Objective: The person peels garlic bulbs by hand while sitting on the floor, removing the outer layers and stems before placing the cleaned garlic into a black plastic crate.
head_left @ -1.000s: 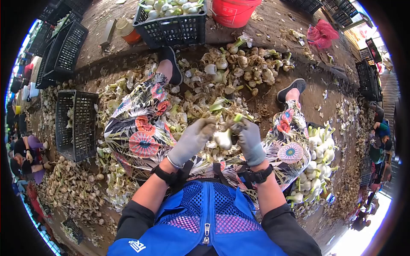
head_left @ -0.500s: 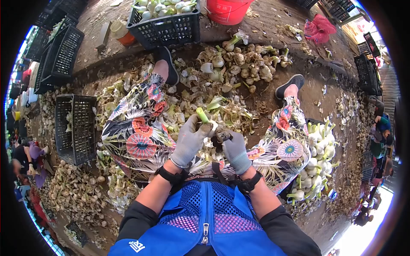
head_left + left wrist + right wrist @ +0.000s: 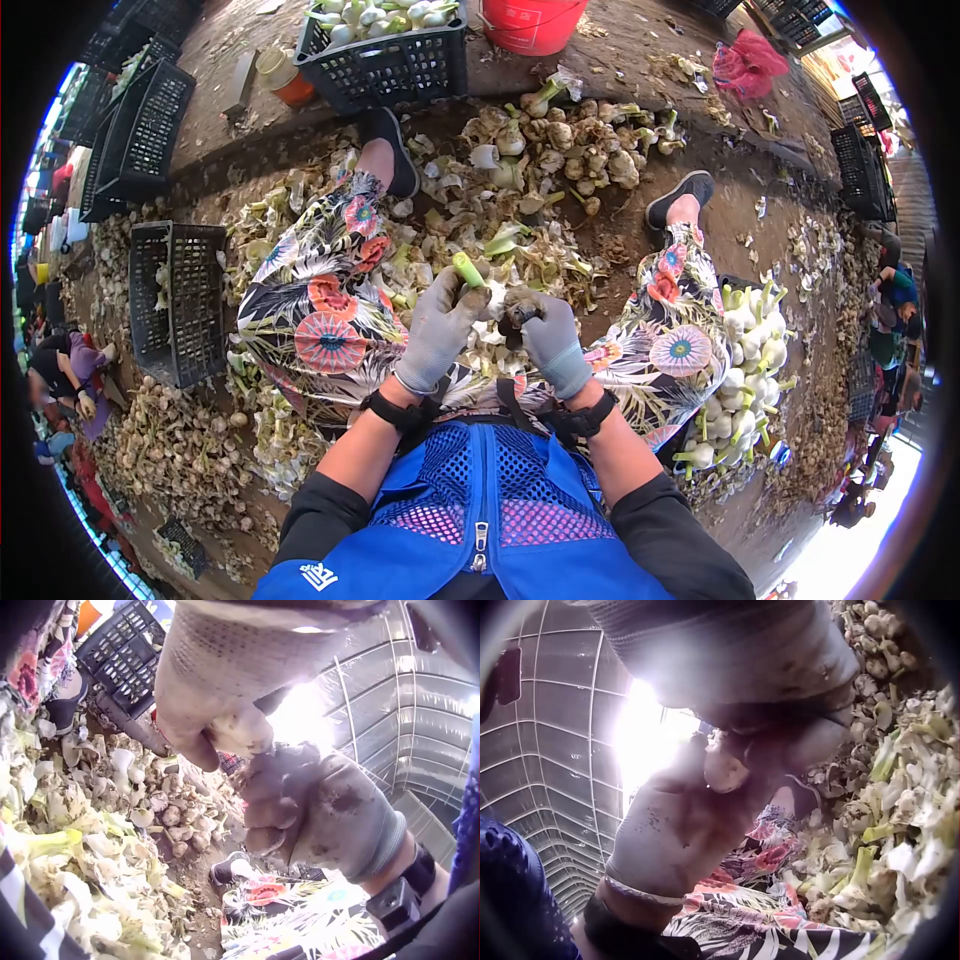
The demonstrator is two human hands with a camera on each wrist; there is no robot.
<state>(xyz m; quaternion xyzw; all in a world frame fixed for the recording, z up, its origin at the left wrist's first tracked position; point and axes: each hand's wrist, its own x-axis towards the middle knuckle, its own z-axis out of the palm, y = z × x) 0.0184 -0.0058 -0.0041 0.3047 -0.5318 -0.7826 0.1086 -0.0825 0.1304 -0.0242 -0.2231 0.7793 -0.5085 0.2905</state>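
Both hands wear pale, soil-stained gloves and meet over the lap. My left hand (image 3: 438, 330) grips a garlic bulb (image 3: 724, 772), its cut green stem (image 3: 467, 268) poking up past the thumb in the head view. In the right wrist view the bulb's white side and root end show between the hands. My right hand (image 3: 552, 345) is curled close beside the root end, around a small dark object (image 3: 520, 314) mostly hidden by the fingers; I cannot tell its kind. Garlic skins and cut leaves (image 3: 510, 240) lie below, between the legs.
A black crate (image 3: 385, 70) of trimmed garlic and a red bucket (image 3: 535, 25) stand ahead. Untrimmed garlic bulbs (image 3: 600, 150) are heaped before the feet. More white garlic (image 3: 740, 370) fills a container by the right thigh; another black crate (image 3: 180, 300) stands left.
The garlic, earlier hanging bulb-down by the right hand, passed into the left hand with its stem up. The right hand then came to its root end; over the last half second both hands shifted slightly.
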